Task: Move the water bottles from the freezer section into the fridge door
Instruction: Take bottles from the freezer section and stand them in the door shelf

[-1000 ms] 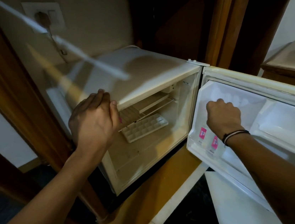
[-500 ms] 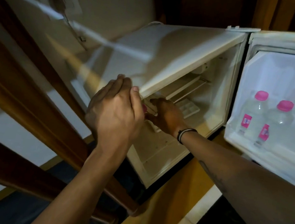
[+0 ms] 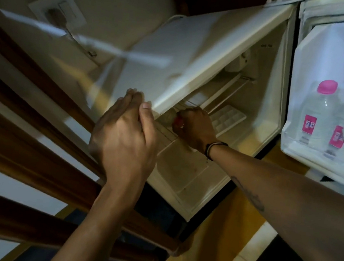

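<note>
The main risk, as I judge it, lies in the cramped, dim mouth of the freezer section [image 3: 188,108] just right of frame centre: the right hand [image 3: 193,125] is curled into a closed grip on what looks like a pink-capped water bottle [image 3: 173,117], but only a glimpse of cap and clear plastic shows past the knuckles, so I cannot tell how firm that hold is. A hold by the neck alone on a cold, possibly wet bottle could slip, or the bottle could catch on the freezer's lower lip as it comes out. The ice tray [image 3: 226,119] lies just beside that hand, to its right, and could be knocked if the wrist swings wide. The left hand [image 3: 122,137], at frame centre, is flat and open with fingers together, pressed against the front edge of the fridge top [image 3: 176,50] and holding nothing; if it pushes too hard the small fridge might shift. The bottle sits directly within the right hand's grip, at its left side, touching the fingers. At the right edge of the frame, the open fridge door [image 3: 306,49] already carries two bottles [image 3: 318,113] standing upright side by side on its shelf, so the place for the next one looks tight, and setting it down carelessly could topple them.
</note>
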The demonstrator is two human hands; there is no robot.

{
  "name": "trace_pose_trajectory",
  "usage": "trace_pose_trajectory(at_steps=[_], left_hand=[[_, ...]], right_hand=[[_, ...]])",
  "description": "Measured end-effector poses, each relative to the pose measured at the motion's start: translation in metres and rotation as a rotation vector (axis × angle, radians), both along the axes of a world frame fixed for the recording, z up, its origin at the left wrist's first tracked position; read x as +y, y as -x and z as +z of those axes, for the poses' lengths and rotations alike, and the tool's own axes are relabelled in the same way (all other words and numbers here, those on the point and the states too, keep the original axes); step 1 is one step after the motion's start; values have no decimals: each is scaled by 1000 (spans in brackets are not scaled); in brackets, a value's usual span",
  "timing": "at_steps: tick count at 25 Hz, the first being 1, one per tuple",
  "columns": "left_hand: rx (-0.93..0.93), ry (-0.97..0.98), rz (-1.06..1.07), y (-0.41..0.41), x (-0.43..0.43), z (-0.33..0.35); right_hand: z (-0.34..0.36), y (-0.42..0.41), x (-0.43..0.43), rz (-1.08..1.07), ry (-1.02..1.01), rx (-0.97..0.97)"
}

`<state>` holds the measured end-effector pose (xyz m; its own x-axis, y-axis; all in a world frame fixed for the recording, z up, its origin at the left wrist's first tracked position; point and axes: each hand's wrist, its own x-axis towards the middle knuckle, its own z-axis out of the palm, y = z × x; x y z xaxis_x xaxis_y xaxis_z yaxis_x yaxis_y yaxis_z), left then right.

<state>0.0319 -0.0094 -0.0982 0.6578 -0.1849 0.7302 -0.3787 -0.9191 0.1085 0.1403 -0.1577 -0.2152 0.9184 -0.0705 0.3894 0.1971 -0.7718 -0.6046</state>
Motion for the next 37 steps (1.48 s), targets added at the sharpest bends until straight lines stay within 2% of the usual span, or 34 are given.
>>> trace_pose_trajectory(at_steps=[4,7,9,12,14,17,19,22,27,34,37], left_hand=[[33,-32,17,1,-4,-3],[69,-78,59,0,-1,2],[114,-77,31,-2,0,4],[49,-97,38,5,1,6],[24,-137,76,9,2,6],[86,-160,68,11,4,10],[100,-176,69,11,5,12],[117,-202,55,9,5,11],[80,-249,100,7,9,8],[140,-214,41,2,8,7],[167,-195,16,0,8,8]], right_hand=[[-14,35,-28,-10,-115,-70],[-4,59,-53,-98,-235,-119],[2,74,-72,-105,-284,-104],[9,107,-90,-31,-329,-60],[19,124,-91,-22,-424,-59],[48,142,-92,-64,-577,-78],[69,154,-101,-122,-463,-79],[91,182,-120,-230,-53,-13],[123,220,-155,-392,396,188],[134,232,-183,-507,629,366],[129,230,-183,-469,757,377]])
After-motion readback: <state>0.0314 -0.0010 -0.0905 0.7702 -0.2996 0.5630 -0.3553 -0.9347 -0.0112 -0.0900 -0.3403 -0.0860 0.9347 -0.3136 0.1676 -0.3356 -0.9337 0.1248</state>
